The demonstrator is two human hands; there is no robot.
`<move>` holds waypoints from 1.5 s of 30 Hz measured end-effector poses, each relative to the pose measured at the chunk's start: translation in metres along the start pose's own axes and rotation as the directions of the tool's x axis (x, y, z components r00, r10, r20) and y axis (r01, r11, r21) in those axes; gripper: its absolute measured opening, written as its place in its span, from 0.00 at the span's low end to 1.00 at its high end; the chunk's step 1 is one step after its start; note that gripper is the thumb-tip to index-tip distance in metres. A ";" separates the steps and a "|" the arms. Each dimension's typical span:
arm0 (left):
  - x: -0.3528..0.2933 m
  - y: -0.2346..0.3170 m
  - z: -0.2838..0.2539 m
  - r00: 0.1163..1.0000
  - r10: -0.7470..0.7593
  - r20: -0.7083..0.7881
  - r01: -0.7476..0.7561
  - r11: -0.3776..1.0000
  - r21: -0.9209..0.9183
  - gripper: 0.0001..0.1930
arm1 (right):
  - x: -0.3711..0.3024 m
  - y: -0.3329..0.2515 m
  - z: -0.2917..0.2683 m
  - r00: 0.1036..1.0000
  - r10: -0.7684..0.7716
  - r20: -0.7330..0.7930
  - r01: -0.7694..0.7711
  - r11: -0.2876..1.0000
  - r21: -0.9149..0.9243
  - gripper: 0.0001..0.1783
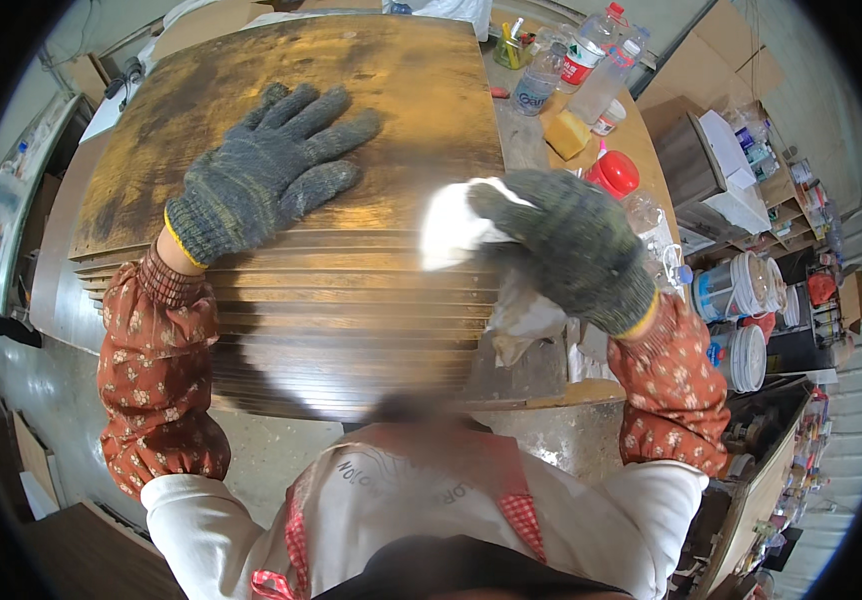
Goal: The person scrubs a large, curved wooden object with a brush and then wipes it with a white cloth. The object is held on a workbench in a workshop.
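Note:
A stack of brown wooden boards (351, 335) lies in front of me, its near edges stepped one below another. The top board (416, 70) has a patchy, dark-and-golden stained surface. My left hand (271, 165), in a dark grey knit glove, rests flat on that board with its fingers spread. In my right hand (571, 240), gloved the same way, a crumpled white cloth (451, 225) is pinched between thumb and fingers. That hand is at the right edge of the stack. Part of the cloth is hidden by the glove, and it is slightly blurred.
On the worktable to the right stand clear plastic bottles (541, 75), a yellow sponge (566, 133), a red-lidded jar (613, 174) and a green pen cup (512, 48). Crumpled plastic (526, 325) lies beside the stack. White buckets (736, 290) and cluttered shelves stand farther right.

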State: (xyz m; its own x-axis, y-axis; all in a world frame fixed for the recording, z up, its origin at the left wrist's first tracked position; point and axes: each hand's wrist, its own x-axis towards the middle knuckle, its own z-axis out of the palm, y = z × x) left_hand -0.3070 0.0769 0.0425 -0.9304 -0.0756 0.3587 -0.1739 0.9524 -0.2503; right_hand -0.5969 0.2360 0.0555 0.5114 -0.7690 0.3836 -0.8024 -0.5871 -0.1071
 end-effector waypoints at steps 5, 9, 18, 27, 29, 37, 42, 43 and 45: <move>0.005 0.001 -0.004 0.997 0.037 0.074 -0.042 0.997 0.066 0.21 | 0.011 -0.008 0.013 0.993 -0.113 -0.036 0.112 0.993 -0.046 0.25; 0.010 0.008 -0.006 0.975 -0.166 0.145 0.167 0.986 0.011 0.20 | 0.019 -0.009 0.024 0.966 -0.182 -0.183 0.147 0.971 -0.190 0.14; 0.007 0.004 -0.005 0.970 -0.140 0.197 0.139 0.990 0.018 0.25 | -0.062 0.032 -0.024 0.949 0.188 -0.253 -0.203 0.978 -0.037 0.15; 0.005 -0.019 0.009 0.970 0.244 0.014 -0.243 0.969 -0.056 0.20 | -0.063 0.022 -0.004 0.933 -0.017 -0.360 -0.055 0.981 -0.189 0.16; 0.012 -0.050 0.004 0.953 0.302 0.010 -0.292 0.928 -0.229 0.22 | -0.067 0.026 -0.006 0.932 0.049 -0.360 -0.107 0.984 -0.144 0.14; 0.072 -0.189 0.040 0.804 -0.412 0.428 0.518 0.839 -0.167 0.22 | -0.032 0.003 0.011 0.928 -0.027 -0.371 -0.030 0.989 -0.146 0.15; 0.087 -0.234 0.094 0.797 -0.486 0.358 0.551 0.828 -0.103 0.28 | -0.013 -0.010 0.024 0.952 0.202 -0.232 -0.237 0.962 -0.133 0.19; 0.088 -0.245 0.104 0.790 -0.500 0.354 0.544 0.839 -0.028 0.28 | -0.014 -0.010 0.025 0.952 0.250 -0.178 -0.276 0.951 -0.137 0.19; 0.087 -0.268 0.121 0.888 -0.326 0.323 0.306 0.945 0.113 0.24 | -0.015 -0.010 0.028 0.939 0.341 -0.049 -0.345 0.928 -0.139 0.20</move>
State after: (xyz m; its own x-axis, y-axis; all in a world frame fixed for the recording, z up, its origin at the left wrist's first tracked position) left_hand -0.3805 -0.2211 0.0323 -0.8740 -0.4735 0.1095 -0.4858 0.8438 -0.2280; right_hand -0.5878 0.2459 0.0252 0.1911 -0.9099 0.3682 -0.9639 -0.2448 -0.1046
